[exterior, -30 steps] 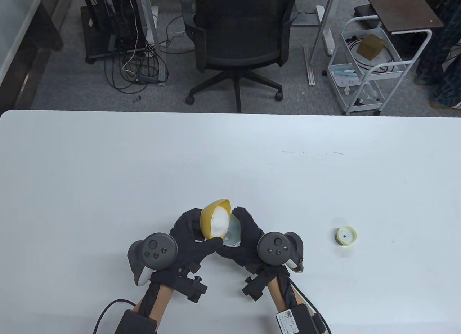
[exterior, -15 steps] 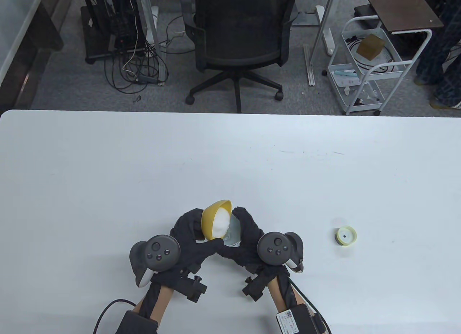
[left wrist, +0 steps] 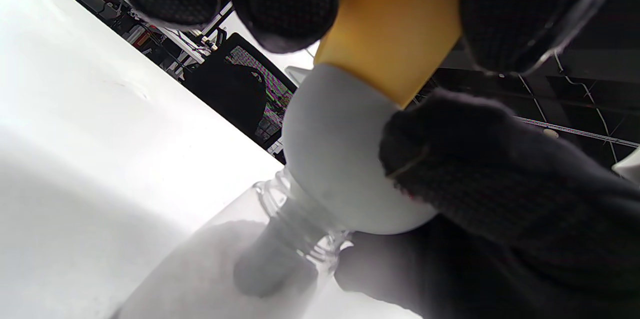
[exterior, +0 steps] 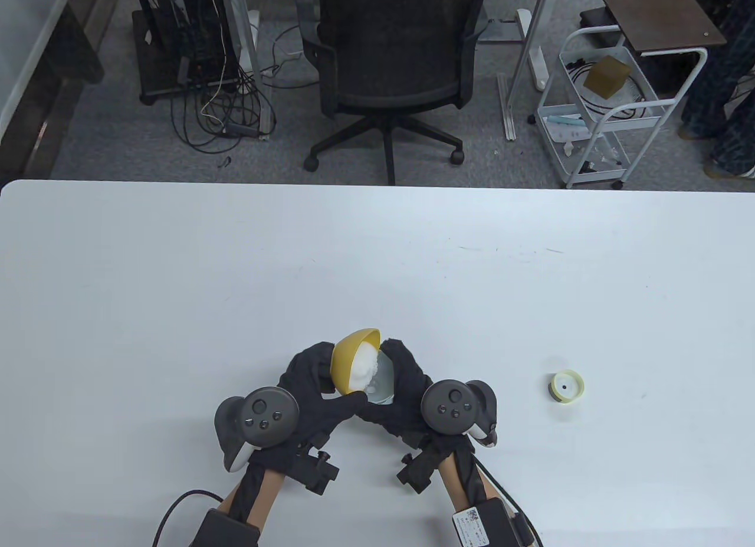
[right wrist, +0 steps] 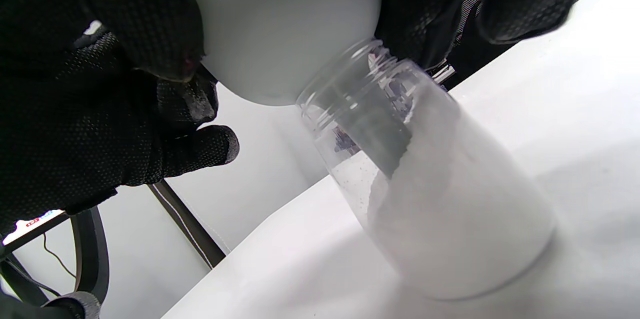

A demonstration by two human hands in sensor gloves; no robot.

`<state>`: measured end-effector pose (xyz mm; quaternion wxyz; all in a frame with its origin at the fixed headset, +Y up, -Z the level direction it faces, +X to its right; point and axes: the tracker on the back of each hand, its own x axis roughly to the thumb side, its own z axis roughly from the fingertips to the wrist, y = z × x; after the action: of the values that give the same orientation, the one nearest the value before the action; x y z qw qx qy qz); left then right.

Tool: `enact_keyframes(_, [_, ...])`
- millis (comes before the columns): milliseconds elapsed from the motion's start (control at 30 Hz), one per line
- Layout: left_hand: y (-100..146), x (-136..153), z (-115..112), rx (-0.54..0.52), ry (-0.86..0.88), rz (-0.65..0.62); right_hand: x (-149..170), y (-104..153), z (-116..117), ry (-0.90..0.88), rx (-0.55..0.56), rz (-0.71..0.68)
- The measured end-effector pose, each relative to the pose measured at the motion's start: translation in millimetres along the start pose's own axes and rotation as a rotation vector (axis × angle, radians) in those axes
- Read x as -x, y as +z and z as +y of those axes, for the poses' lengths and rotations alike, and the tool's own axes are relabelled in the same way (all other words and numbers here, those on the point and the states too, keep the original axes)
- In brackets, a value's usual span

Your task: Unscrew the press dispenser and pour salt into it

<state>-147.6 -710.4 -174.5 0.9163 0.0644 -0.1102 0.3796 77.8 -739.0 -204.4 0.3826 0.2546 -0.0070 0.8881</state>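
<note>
My left hand [exterior: 315, 379] grips a yellow bowl [exterior: 348, 349] of white salt [exterior: 365, 365] and holds it tilted to the right over the open mouth of the clear dispenser jar [exterior: 384, 385]. My right hand [exterior: 404, 379] grips the jar, which stands on the table. In the left wrist view the bowl's white underside [left wrist: 335, 154] rests at the jar's threaded neck [left wrist: 295, 231]. In the right wrist view the jar [right wrist: 440, 209] is filled with salt well up its side, under the bowl [right wrist: 285, 24]. The unscrewed pale yellow press cap [exterior: 567, 386] lies on the table to the right.
The white table [exterior: 377, 264] stretches away beyond the hands. A black office chair [exterior: 392, 69] and a white cart [exterior: 607, 110] stand on the floor past its far edge.
My left hand has turned slightly to the right and tipped the bowl a little further. The salt has slid toward the jar's mouth. My right hand and the jar have not moved.
</note>
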Motion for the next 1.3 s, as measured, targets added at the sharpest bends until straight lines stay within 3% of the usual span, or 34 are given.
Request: enact_keyframes(1300, [-0.3,-1.3,-1.6,-0.016,-0.058,0.005,-1.5,0.1,-0.8,0.009,-0.010,0.003])
